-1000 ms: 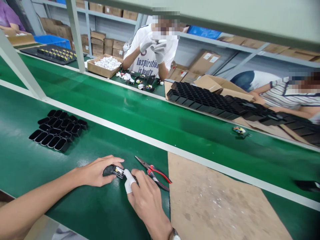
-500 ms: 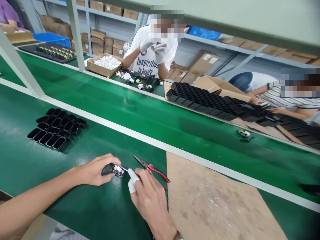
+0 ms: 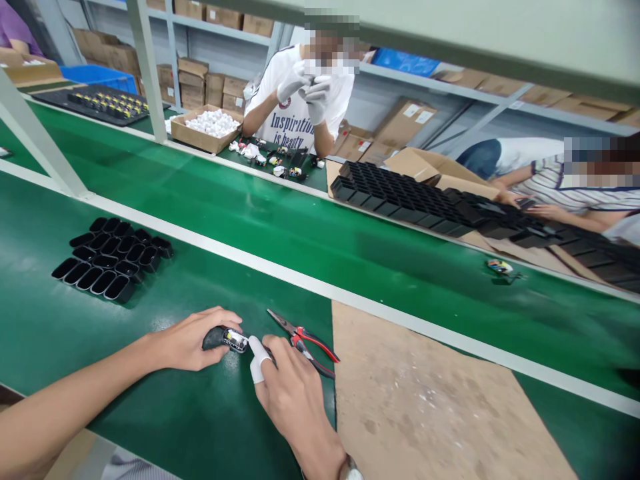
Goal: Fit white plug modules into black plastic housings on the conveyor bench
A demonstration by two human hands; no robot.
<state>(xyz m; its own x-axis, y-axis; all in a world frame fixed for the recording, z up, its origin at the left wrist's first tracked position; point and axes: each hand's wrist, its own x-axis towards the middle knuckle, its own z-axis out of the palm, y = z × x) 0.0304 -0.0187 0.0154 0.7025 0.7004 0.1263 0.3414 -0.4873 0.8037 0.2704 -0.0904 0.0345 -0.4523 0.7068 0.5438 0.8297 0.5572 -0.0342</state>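
Note:
My left hand [image 3: 197, 341] is closed around a black plastic case [image 3: 214, 338], tilted with its open end to the right. Inside that end shows a circuit board [image 3: 235, 340] with white and yellow parts. At the opening is my right hand [image 3: 290, 387], its fingers bent together and a white finger cot [image 3: 258, 357] on one digit. Whatever those fingers pinch is hidden. Just beyond the right hand, red-and-black long-nose pliers [image 3: 300, 339] lie on the green mat with their jaws pointing away to the left.
Several empty black cases [image 3: 103, 260] stand grouped at left. A brown board [image 3: 440, 400] lies at right. Beyond the white rail [image 3: 240, 259], a small circuit assembly [image 3: 500, 267] sits on the green belt [image 3: 280, 213]. Two co-workers sit opposite, near stacked black cases [image 3: 400, 200].
My right hand has moved slightly left, closer to the case opening; the thin light piece at its fingertips no longer shows. The circuit assembly on the belt has shifted right. My left hand stays put.

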